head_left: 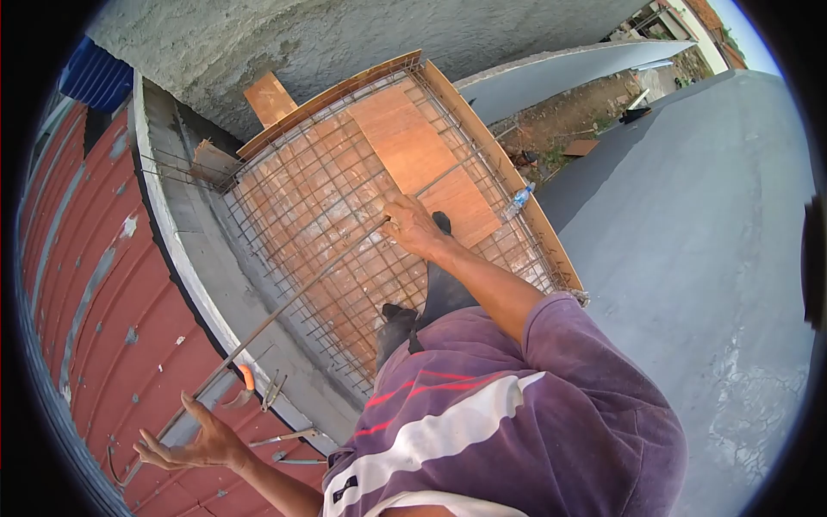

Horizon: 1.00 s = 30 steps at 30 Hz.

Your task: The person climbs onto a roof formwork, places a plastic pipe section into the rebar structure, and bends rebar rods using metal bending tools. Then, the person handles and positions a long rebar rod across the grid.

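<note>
A long thin steel rod (293, 299) runs diagonally across the view, with a hooked end at the lower left. My right hand (413, 226) is closed around it, above the grid of reinforcing bars (297, 202). At the lower left my left hand (209, 442) is open, its fingers spread beside the rod; whether it touches the rod I cannot tell. Near that hand lie an orange-handled tool with a curved blade (247, 377), a plier-like tool (274, 392) and a slim metal tool (284, 438), on the wall's edge and the red roof.
Wooden form boards (491, 159) border the grid, and plywood sheets (422, 155) lie by it. A plastic bottle (519, 200) rests near the right board. Left is a concrete ledge (215, 267) beside the red metal roof (103, 284). A rough wall (301, 52) rises behind.
</note>
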Each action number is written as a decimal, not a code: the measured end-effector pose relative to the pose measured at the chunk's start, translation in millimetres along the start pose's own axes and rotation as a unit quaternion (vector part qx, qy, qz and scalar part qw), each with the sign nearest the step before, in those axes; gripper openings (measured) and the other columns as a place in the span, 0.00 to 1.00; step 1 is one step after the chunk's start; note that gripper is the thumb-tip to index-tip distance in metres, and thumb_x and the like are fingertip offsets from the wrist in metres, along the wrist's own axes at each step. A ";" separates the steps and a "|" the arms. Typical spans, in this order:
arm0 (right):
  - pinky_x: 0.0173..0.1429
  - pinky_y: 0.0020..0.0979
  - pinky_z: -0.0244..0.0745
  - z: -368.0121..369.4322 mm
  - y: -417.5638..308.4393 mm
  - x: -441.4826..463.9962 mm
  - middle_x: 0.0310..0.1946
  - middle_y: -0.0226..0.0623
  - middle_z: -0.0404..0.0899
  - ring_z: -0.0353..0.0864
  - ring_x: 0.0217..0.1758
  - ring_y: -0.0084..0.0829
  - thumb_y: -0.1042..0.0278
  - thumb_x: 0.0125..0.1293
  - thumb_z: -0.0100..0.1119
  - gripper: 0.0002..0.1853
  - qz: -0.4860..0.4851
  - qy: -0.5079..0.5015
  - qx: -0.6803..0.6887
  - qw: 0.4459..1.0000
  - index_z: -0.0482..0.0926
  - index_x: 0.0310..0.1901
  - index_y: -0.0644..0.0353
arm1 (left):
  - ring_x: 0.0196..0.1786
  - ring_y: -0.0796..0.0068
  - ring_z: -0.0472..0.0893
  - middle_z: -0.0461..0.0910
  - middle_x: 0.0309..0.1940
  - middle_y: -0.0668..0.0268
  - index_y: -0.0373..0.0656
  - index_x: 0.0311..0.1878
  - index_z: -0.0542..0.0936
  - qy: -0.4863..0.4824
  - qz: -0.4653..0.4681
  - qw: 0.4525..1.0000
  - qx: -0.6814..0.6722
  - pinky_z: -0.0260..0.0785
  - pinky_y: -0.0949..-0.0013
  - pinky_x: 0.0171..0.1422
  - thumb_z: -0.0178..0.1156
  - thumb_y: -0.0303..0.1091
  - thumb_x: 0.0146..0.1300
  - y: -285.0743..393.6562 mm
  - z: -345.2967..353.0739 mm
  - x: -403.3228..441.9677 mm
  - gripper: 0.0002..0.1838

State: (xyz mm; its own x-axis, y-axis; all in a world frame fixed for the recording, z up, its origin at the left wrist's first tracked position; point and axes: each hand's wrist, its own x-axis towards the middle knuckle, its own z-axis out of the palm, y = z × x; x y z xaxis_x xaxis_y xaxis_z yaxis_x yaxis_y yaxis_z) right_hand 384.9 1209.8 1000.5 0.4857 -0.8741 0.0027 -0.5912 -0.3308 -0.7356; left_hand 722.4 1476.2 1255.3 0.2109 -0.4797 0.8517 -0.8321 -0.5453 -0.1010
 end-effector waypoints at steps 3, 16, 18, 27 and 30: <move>0.65 0.46 0.71 -3.8 24.2 17.6 0.48 0.44 0.76 0.74 0.60 0.48 0.66 0.65 0.73 0.16 0.011 0.020 0.031 0.999 0.80 0.50 0.64 | 0.73 0.50 0.72 0.66 0.72 0.49 0.37 0.74 0.60 0.024 -0.274 0.952 -0.134 0.69 0.40 0.77 0.70 0.34 0.70 39.0 34.0 9.0 0.37; 0.75 0.46 0.68 -132.5 220.6 83.5 0.62 0.51 0.76 0.70 0.72 0.53 0.62 0.66 0.73 0.30 0.153 0.107 0.087 0.979 0.74 0.65 0.61 | 0.51 0.47 0.89 0.85 0.42 0.54 0.39 0.61 0.76 -0.267 -0.203 0.581 -0.742 0.88 0.47 0.59 0.46 0.43 0.84 313.8 179.1 125.6 0.19; 0.74 0.46 0.69 -151.1 279.0 59.6 0.63 0.52 0.76 0.71 0.72 0.54 0.62 0.66 0.72 0.30 0.233 0.138 0.074 0.960 0.73 0.66 0.62 | 0.51 0.47 0.89 0.83 0.41 0.55 0.38 0.60 0.77 -0.280 -0.177 0.570 -0.752 0.88 0.48 0.58 0.46 0.44 0.84 371.8 204.3 147.2 0.19; 0.66 0.45 0.77 -214.6 470.9 -157.8 0.54 0.57 0.85 0.83 0.61 0.53 0.57 0.64 0.69 0.23 0.564 0.105 0.064 0.816 0.82 0.55 0.62 | 0.52 0.49 0.89 0.82 0.41 0.53 0.38 0.60 0.75 -0.347 -0.045 0.523 -0.777 0.90 0.54 0.56 0.47 0.44 0.84 577.4 265.3 209.1 0.18; 0.65 0.43 0.77 -217.7 498.4 -170.4 0.54 0.56 0.85 0.83 0.60 0.53 0.57 0.63 0.69 0.20 0.565 0.092 0.077 0.816 0.84 0.52 0.62 | 0.52 0.50 0.89 0.83 0.41 0.53 0.37 0.58 0.76 -0.376 -0.040 0.520 -0.766 0.90 0.55 0.55 0.49 0.43 0.83 610.8 281.0 208.8 0.18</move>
State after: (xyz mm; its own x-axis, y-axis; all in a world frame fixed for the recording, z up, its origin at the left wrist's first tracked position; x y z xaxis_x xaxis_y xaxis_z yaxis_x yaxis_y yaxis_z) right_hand -132.7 1116.4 780.9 -0.4272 -0.6341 -0.6445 -0.5007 0.7595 -0.4153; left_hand 402.3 849.8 1226.9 -0.0617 -0.9448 0.3219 -0.1149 0.3271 0.9380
